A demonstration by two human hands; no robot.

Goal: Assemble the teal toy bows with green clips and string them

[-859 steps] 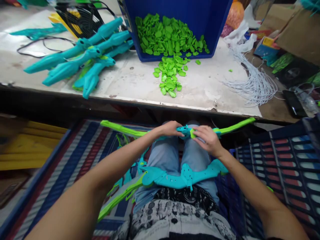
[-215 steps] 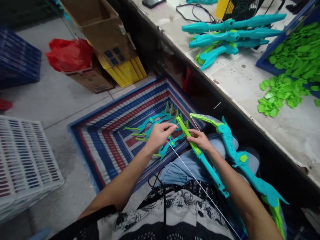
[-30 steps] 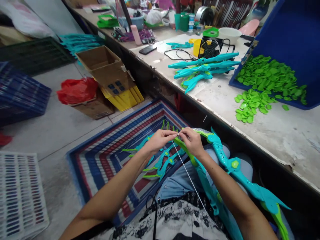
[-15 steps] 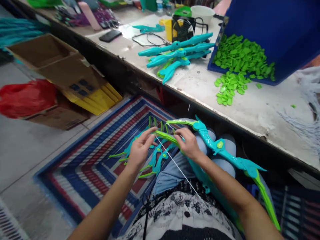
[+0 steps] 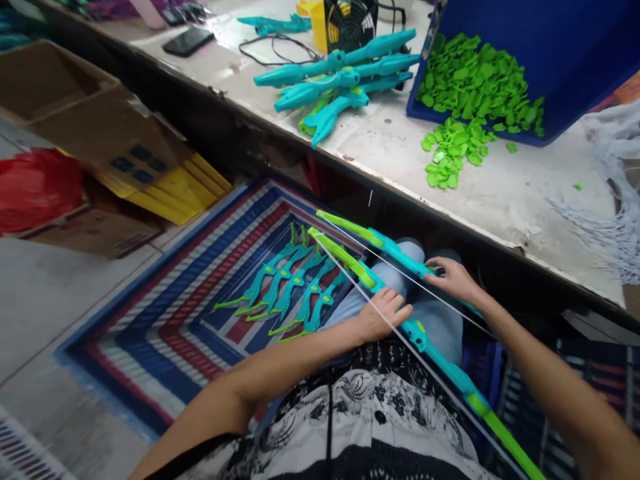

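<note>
Two teal toy bows with lime-green tips lie across my lap, each with a white string. My left hand [image 5: 383, 315] has its fingers round the nearer toy bow [image 5: 444, 363], close to its middle, beside the string. On the farther toy bow [image 5: 396, 252], my right hand [image 5: 450, 280] grips the teal body with thumb and fingers; part of that bow is hidden by the hand and my legs. Left of my knees, several finished-looking toy bows [image 5: 284, 275] lie side by side in a striped blue, red and white bin [image 5: 175, 327].
A worktable [image 5: 370, 157] runs along the front. On it are stacked teal bow parts [image 5: 345, 77], a phone [image 5: 189, 41], a small fan [image 5: 350, 25], a tipped blue crate [image 5: 500, 137] spilling green pieces [image 5: 450, 152], and white strings [image 5: 613, 220]. Cardboard boxes [image 5: 100, 127] stand at left.
Both hands have left the green bow tips near the bin and moved right. Both bows now lie nearly parallel, strings stretched along them. The view has shifted, with the table higher in frame.
</note>
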